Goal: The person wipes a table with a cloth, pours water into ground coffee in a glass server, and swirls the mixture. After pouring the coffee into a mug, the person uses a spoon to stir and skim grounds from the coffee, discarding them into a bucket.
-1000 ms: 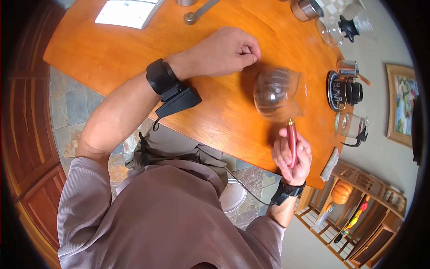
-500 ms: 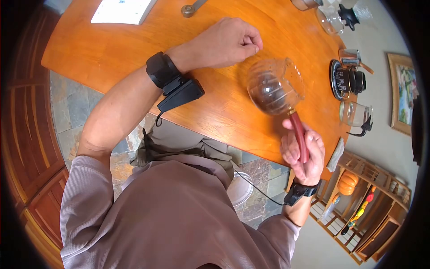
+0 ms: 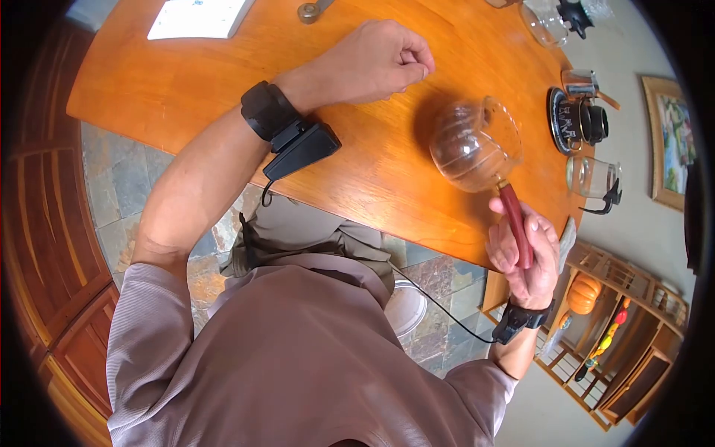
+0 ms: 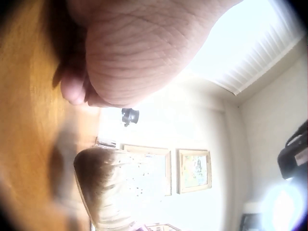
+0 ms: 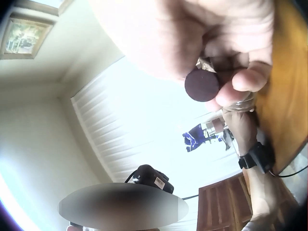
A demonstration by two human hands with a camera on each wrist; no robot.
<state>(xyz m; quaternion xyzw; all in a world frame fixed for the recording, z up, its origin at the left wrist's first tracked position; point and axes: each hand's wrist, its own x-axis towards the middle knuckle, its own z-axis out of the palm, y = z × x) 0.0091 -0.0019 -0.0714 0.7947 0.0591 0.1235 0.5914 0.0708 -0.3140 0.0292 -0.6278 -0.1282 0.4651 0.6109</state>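
Note:
In the head view my right hand (image 3: 525, 249) grips the dark red wooden handle (image 3: 516, 227) of a ribbed clear glass side-handled pot (image 3: 465, 149). The pot is held tilted over the table, its open rim towards the right. From the right wrist, the round end of the handle shows between thumb and fingers. My left hand (image 3: 383, 61) lies over the table beyond the pot, fingers loosely curled and holding nothing. Past the heel of that hand, the left wrist view catches the pot's ribbed glass, washed out by glare.
Along the table's right side stand a glass server with a black handle (image 3: 592, 179), a black cup on a dark saucer (image 3: 555, 130), a metal cup (image 3: 577, 82) and another glass server (image 3: 544, 26). A white booklet (image 3: 195, 21) and a metal scoop (image 3: 307, 13) lie at the far side.
My right hand has shifted to the right with the pot, whose rim has turned more towards the camera. The left hand has barely moved on the table.

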